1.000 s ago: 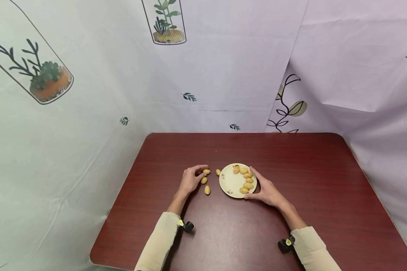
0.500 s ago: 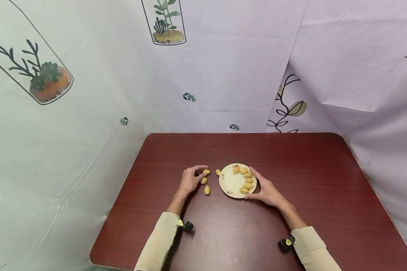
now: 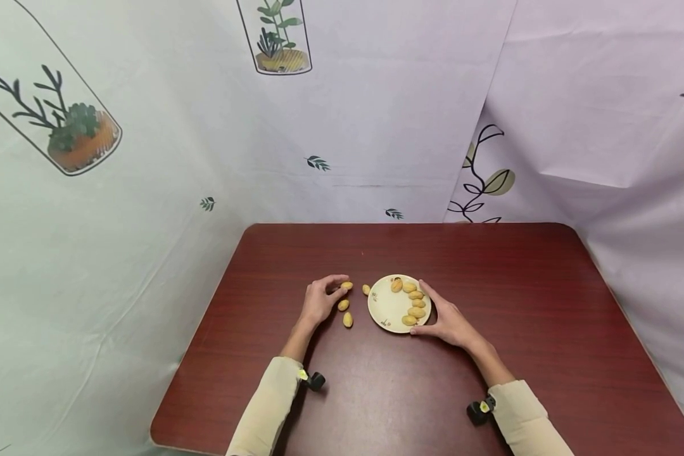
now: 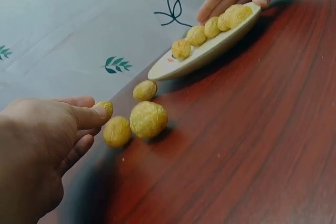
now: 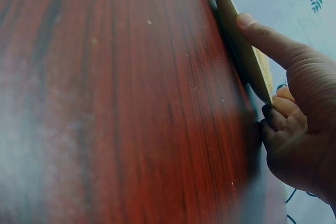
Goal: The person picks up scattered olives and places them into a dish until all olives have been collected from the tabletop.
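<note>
With thumb and fingers my left hand [image 3: 318,301] pinches a small yellow, wrinkled oval piece [image 3: 347,285], part of which the thumb hides in the left wrist view. Beside the hand lie three similar pieces: a middle piece [image 3: 343,305], a nearer piece [image 3: 348,320] and another piece [image 3: 366,289] close to the plate. My right hand [image 3: 447,323] holds the cream plate [image 3: 384,310] by its right side, thumb at the near rim and fingers at the far rim. Several yellow pieces [image 4: 196,35] lie in a curve along the plate's right half.
Everything stands on a dark red wood-grain table [image 3: 387,392] with rounded corners. Pale curtains [image 3: 376,126] with printed plants hang behind and on both sides. A small black camera [image 3: 316,381] sits at the left wrist, another camera [image 3: 477,413] at the right.
My left hand has risen very slightly away from me with the pinched piece. The middle loose piece has shifted a touch to the right. My right hand and the plate look unmoved.
</note>
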`<state>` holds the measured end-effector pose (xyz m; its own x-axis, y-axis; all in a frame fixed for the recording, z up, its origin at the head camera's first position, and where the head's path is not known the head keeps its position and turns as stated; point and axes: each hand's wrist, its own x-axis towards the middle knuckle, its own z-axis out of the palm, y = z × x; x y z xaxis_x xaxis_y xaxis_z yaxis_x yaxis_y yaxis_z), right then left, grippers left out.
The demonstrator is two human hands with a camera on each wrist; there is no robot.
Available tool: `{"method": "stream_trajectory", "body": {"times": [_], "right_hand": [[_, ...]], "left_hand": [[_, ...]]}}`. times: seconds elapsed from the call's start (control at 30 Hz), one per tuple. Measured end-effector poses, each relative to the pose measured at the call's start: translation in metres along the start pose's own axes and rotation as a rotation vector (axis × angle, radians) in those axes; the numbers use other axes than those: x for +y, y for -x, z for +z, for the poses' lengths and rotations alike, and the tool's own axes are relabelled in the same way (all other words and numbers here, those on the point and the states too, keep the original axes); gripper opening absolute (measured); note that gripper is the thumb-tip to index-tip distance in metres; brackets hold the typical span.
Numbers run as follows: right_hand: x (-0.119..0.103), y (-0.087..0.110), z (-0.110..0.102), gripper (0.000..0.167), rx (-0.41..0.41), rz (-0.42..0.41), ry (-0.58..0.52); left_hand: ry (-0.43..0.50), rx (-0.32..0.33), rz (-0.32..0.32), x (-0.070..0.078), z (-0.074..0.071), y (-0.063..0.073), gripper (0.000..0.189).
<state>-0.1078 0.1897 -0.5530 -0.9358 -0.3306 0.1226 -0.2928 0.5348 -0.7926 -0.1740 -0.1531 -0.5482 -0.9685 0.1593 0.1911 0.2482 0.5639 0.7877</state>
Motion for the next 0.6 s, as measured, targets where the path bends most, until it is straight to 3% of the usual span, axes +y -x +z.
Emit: {"method": "stream_trajectory", "body": {"times": [0.6], "right_hand": [[0.002,0.000,0.000,0.119,-0.006,0.009,-0.008]], "left_hand": [[0.126,-0.010,0.072,0.029,0.009,-0.010,0.028]]}}
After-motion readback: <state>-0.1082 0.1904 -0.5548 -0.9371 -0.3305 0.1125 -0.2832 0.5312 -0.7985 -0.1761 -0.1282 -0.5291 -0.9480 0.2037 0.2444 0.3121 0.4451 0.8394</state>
